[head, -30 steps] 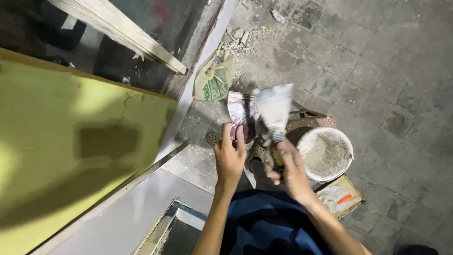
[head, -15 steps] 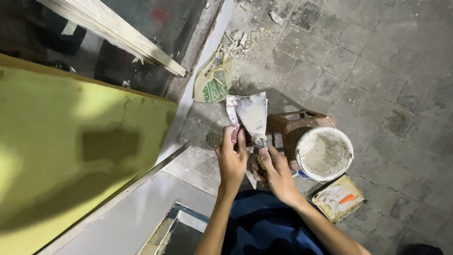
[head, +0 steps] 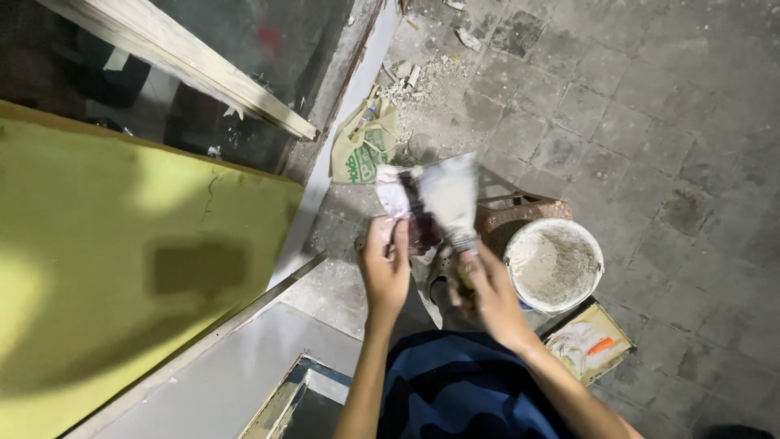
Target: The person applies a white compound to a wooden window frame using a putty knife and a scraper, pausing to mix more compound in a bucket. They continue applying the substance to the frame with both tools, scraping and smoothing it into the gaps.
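My right hand (head: pixel 487 297) grips the handle of a wide putty knife (head: pixel 451 195) whose blade, smeared with white putty, points away from me. My left hand (head: pixel 386 264) holds a second, smaller scraper (head: pixel 398 203) with a pinkish-white blade. The two blades touch and overlap in front of me, above the paved floor. A white bucket (head: pixel 554 264) of grey-white putty stands just right of my right hand.
A yellow-green wall panel (head: pixel 122 260) fills the left, with a grey ledge (head: pixel 236 366) below it. A wooden plank (head: pixel 187 69) leans at upper left. A crumpled paper sack (head: pixel 366 146) and rubble lie ahead. A small flat carton (head: pixel 589 345) sits beside the bucket.
My right hand has swung the putty knife leftward from above the bucket until its blade lies against the small scraper. My left hand has stayed nearly still.
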